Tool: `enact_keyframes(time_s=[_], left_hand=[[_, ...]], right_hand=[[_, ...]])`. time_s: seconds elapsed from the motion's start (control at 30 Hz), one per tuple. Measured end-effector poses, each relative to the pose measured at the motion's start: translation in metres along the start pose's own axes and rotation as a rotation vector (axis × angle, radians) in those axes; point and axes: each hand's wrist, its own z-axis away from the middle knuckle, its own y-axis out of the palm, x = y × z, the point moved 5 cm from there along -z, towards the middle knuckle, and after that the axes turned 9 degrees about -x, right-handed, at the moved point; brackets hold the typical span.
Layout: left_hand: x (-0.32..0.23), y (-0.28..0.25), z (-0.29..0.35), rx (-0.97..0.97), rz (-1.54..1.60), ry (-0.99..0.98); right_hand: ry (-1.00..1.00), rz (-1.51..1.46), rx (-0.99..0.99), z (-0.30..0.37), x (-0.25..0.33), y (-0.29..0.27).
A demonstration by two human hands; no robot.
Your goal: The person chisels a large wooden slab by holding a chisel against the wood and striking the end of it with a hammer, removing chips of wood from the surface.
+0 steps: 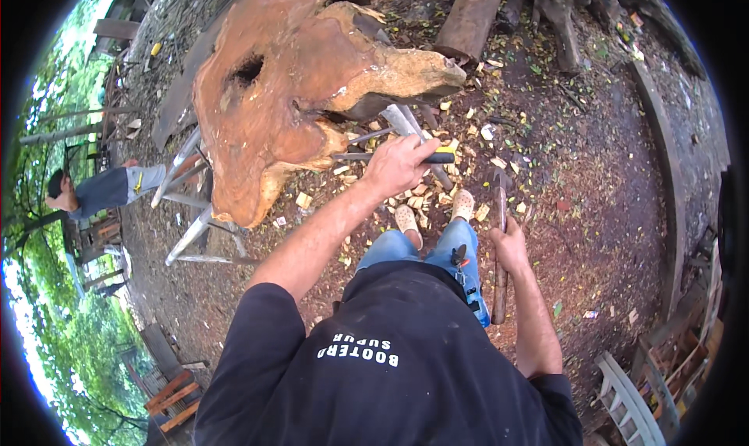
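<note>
My left hand (398, 165) is closed round a chisel with a black and yellow handle (441, 156). Its metal blade points left, toward the edge of a big irregular wood slab (265, 126). Whether the blade touches the slab I cannot tell. The slab has a smooth reddish-brown top, a dark hole and a rough pale edge. Lower and to the right, my right hand (511, 245) grips a long wooden-handled tool (500, 282), held upright in the picture beside my leg. The head of that tool is too small and blurred to name.
Grey legs of a stand (191, 235) show beneath the slab. Wood chips (417, 200) lie round my feet. A log (471, 21) and stumps lie at the far side, a long beam (662, 189) at right. Another person (105, 190) is at the left, beyond the stand.
</note>
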Motion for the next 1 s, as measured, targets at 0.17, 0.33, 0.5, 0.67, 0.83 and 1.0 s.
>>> enact_keyframes(time_s=[0.17, 0.33, 0.5, 0.67, 0.83, 1.0], left_hand=[[-0.001, 0.002, 0.005, -0.048, -0.006, 0.023], [0.001, 0.004, 0.004, -0.107, -0.075, 0.033], [0.004, -0.002, -0.007, -0.222, -0.079, -0.003], [0.011, -0.001, -0.012, -0.311, -0.097, -0.011], [0.015, 0.005, -0.016, -0.319, -0.118, -0.020], [0.022, 0.006, -0.017, -0.317, -0.165, -0.066]], right_hand=[[0.020, -0.013, 0.015, 0.000, -0.009, -0.003], [0.063, -0.009, 0.026, 0.005, -0.009, 0.003], [-0.028, -0.336, 0.021, 0.010, 0.004, 0.005], [-0.140, -0.692, 0.035, 0.018, 0.069, 0.009], [-0.183, -0.374, 0.280, 0.016, 0.101, 0.054], [-0.115, -0.366, 0.163, 0.000, 0.114, 0.034]])
